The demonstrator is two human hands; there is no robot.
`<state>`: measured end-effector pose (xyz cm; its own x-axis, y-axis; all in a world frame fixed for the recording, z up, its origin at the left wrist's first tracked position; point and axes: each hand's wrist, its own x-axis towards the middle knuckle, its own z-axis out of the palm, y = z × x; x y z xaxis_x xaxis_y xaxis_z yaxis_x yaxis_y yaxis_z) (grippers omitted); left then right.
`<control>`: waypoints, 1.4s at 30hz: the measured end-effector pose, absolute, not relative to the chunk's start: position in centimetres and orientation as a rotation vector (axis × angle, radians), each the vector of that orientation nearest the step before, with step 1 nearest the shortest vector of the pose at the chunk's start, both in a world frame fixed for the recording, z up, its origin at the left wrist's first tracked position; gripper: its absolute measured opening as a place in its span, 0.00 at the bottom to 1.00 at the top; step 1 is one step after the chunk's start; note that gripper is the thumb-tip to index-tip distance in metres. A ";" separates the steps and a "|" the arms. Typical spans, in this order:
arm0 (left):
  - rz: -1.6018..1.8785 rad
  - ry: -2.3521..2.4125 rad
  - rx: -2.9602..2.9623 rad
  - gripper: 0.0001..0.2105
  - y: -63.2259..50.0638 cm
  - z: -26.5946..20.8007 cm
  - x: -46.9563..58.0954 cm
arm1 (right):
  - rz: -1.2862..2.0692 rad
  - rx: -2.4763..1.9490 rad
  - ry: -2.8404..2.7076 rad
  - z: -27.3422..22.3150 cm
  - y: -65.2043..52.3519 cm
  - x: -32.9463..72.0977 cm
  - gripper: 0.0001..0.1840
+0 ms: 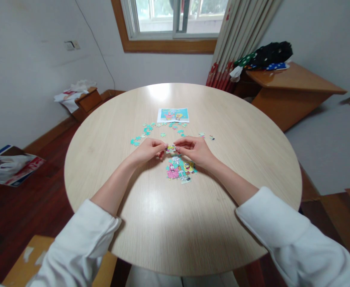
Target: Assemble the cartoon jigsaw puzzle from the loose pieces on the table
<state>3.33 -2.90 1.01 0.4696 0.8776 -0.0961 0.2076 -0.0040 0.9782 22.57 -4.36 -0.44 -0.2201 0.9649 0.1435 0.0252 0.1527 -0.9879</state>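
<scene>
Between my two hands is a small cluster of joined jigsaw puzzle pieces (171,149), yellow, pink and pale in colour. My left hand (151,150) pinches its left end, and my right hand (195,149) pinches its right end. Just below them on the table lies a partly joined jigsaw puzzle (180,170) with pink, yellow and turquoise cartoon figures. Loose turquoise puzzle pieces (147,128) are scattered beyond my hands. A printed picture sheet (175,115) with similar figures lies behind those pieces.
The round wooden table (151,215) fills the middle of the view. A few loose pieces (212,138) lie right of my right hand. Beyond the table stand a wooden cabinet (297,79) with cloths on top, a curtain (237,36) and a window. A wooden stool (28,259) is at lower left.
</scene>
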 end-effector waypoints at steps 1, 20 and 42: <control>0.695 0.992 1.510 0.17 -2.9 1.0 3.3 | 1.233 -1.017 -1.474 -0.5 -4.3 22.6 0.08; 0.652 1.009 1.467 0.16 -2.9 1.3 3.2 | 1.201 -0.990 -1.566 -0.7 -4.2 22.8 0.09; 0.572 0.959 1.503 0.16 -2.6 0.9 2.7 | 1.190 -0.989 -1.569 -0.6 -4.3 22.8 0.08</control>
<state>2.68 -2.62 0.91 0.5383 0.8251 -0.1713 0.2417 0.0436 0.9694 22.80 -4.35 -0.58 -0.2711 0.9439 0.1884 0.0734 0.2154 -0.9738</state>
